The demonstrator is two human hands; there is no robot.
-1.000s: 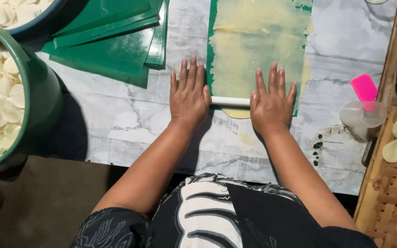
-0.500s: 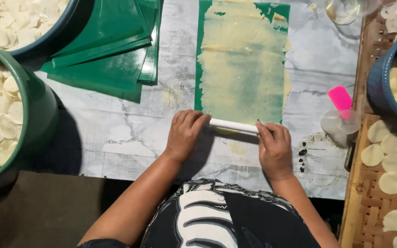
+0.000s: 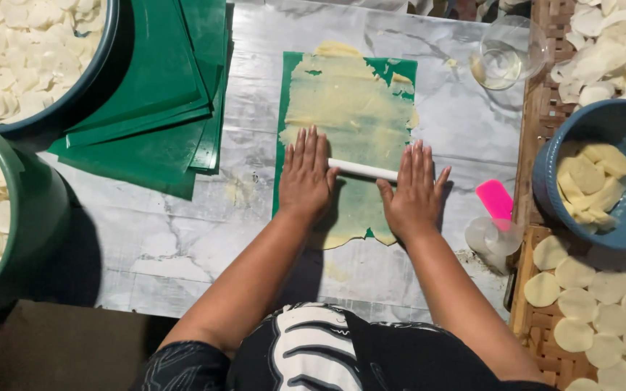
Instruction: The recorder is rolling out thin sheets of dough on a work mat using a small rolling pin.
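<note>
A marble-patterned tabletop is filling the scene, with dark floor showing at 7 o'clock. At the centre a green sheet is lying flat, and a thin layer of pale yellow dough is covering most of it. A slim white rolling pin is lying across the dough, slightly tilted. The left hand is pressing down on the pin's left end with the palm flat and the fingers straight and together, gripping nothing. The right hand is pressing on the pin's right end in the same way, fingers spread a little and the thumb out to the side.

At 10 o'clock a stack of spare green sheets is resting on the table. At 11 o'clock a dark-rimmed basin is holding many pale round discs, and at 9 o'clock a green tub is holding more of the same. At 3 o'clock a blue bowl is containing a small heap of yellowish discs. At 1 o'clock a clear glass bowl is sitting on the table; its contents cannot be told. Just right of the right hand a pink scraper is standing in a small clear cup. At 4 o'clock a woven tray is carrying rows of flat discs, and a similar tray at 2 o'clock is carrying more.
</note>
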